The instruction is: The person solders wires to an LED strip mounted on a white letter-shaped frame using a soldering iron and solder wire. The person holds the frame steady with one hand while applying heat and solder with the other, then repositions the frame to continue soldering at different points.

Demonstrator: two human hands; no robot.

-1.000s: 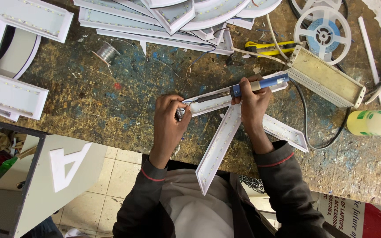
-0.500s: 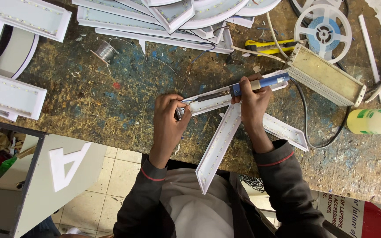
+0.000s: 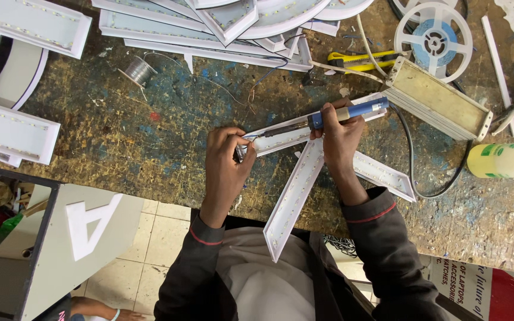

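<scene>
Right hand [image 3: 341, 132] is closed around the blue-handled soldering iron [image 3: 328, 117], gripped on the handle, dark metal tip pointing toward 9 o'clock. Left hand [image 3: 226, 161] pinches thin wire ends [image 3: 248, 138] between thumb and fingertips, right at the iron's tip, over the near end of the white three-armed channel-letter shell lined with small LED dots [image 3: 297, 190].

The shell lies flat on the paint-stained chipboard workbench [image 3: 150, 137], one arm overhanging the bench edge toward 6 o'clock.

Judged handling: shell looks light, thin-walled, stiff along each arm but easily bent or cracked at the joints; best held by the side walls, clear of the LED strip. Wire is soft and springy, needs a tight pinch. Iron: handle only, the tip is likely hot.

Outward: black cord [image 3: 411, 160] loops to 3 o'clock; long metal box with yellowed face [image 3: 438, 98] at 2 o'clock; white plastic reel [image 3: 433, 37] and yellow utility knife [image 3: 358, 59] at 1 o'clock; solder spool [image 3: 138, 70] at 10 o'clock.
</scene>
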